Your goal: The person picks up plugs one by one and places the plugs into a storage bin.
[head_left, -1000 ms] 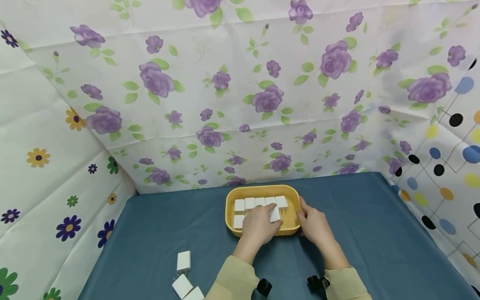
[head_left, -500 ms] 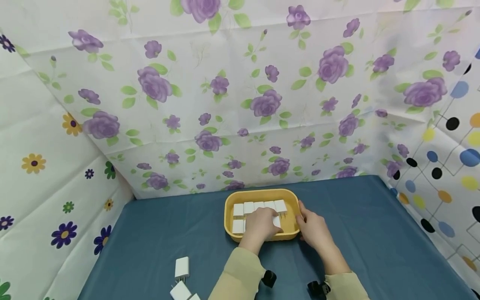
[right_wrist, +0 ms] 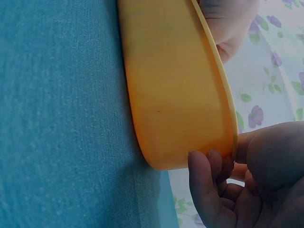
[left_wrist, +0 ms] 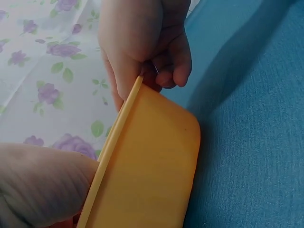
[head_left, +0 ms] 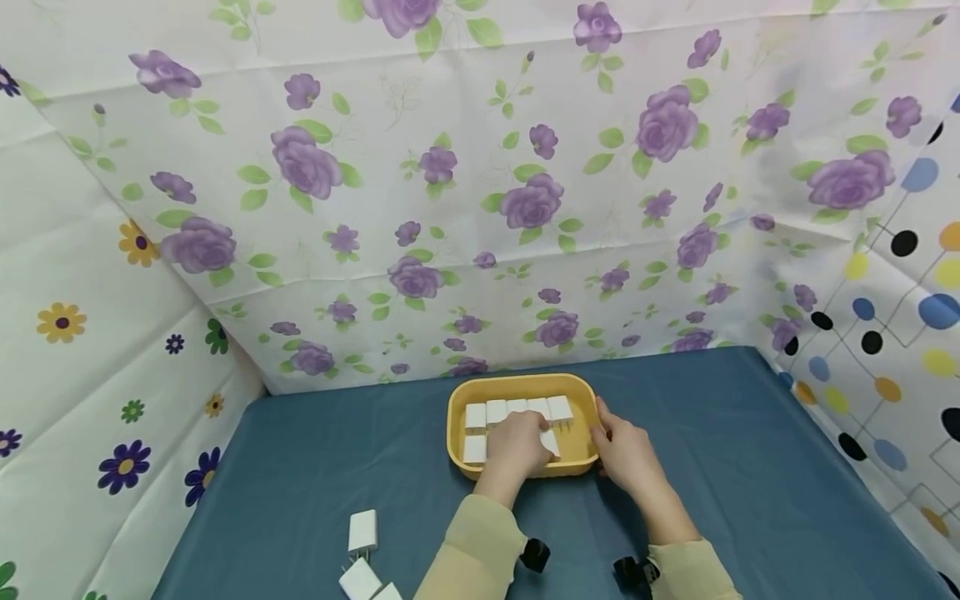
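Note:
A yellow plastic tray (head_left: 525, 387) stands on the blue cloth with white plug chargers in it. My left hand (head_left: 513, 450) reaches over its front rim and pinches one white charger (head_left: 551, 442), which the fingers partly cover. A back row of chargers (head_left: 497, 412) lines the tray, and another charger (head_left: 475, 449) lies in front at the left. With thumb and fingers, my right hand (head_left: 633, 457) grips the tray's right end. From the right wrist view, the curled fingers (right_wrist: 199, 173) press the tray's outer wall. The left fingertips are hidden behind the tray wall in the left wrist view.
Outside the tray, several loose chargers lie at the front left, among them an upright-lying one (head_left: 363, 530) and a tilted one (head_left: 360, 578). Blue cloth (head_left: 720, 467) covers the table. A flowered curtain (head_left: 450, 208) rises behind, with patterned sheets at both sides.
My left hand has lowered the charger into the tray's front row, where more of it is now covered by the fingers. The right hand keeps its hold on the tray's end.

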`<action>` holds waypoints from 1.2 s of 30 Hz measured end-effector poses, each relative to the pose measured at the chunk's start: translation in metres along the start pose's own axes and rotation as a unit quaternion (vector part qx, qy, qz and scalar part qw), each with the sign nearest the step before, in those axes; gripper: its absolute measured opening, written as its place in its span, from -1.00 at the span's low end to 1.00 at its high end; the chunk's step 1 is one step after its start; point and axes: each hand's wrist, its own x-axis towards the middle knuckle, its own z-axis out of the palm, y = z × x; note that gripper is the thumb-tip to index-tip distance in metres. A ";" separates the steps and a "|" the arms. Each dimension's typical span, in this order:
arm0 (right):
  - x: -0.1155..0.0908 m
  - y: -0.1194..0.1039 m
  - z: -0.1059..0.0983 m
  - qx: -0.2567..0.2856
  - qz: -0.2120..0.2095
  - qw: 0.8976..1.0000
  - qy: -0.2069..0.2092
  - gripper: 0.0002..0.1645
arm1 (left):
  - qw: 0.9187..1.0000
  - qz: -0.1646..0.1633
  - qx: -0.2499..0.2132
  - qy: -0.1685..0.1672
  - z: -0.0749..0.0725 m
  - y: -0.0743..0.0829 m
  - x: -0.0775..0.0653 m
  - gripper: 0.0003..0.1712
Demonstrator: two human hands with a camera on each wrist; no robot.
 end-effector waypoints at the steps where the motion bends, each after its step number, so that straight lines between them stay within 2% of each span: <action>1: 0.001 0.000 0.001 0.000 -0.002 1.000 0.001 -0.26 | 1.000 -0.001 -0.004 0.001 -0.001 -0.001 -0.001 -0.49; 6: 0.001 -0.001 0.001 -0.002 -0.006 1.000 0.000 -0.26 | 0.999 0.013 -0.033 0.019 -0.003 -0.009 -0.006 -0.45; 10: 0.001 -0.002 -0.001 -0.002 -0.003 1.000 -0.001 -0.26 | 0.996 0.022 -0.074 0.042 -0.010 -0.017 -0.015 -0.43; 13: 0.000 -0.002 -0.002 0.001 -0.002 1.000 -0.003 -0.26 | 0.993 0.017 -0.106 0.052 -0.020 -0.026 -0.023 -0.45; 17: 0.001 -0.003 -0.004 0.009 0.000 1.000 -0.004 -0.26 | 0.990 0.012 -0.124 0.060 -0.037 -0.045 -0.034 -0.48; 22: 0.002 -0.003 -0.005 0.013 0.002 1.000 -0.006 -0.25 | 0.990 0.000 -0.120 0.069 -0.064 -0.078 -0.055 -0.47; 28: 0.001 -0.003 -0.008 0.012 -0.001 1.000 -0.001 -0.25 | 0.990 -0.048 -0.117 0.068 -0.091 -0.128 -0.084 -0.47; 36: -0.003 -0.002 -0.002 0.018 -0.004 1.000 -0.013 -0.25 | 0.983 -0.122 -0.121 0.058 -0.104 -0.204 -0.125 -0.62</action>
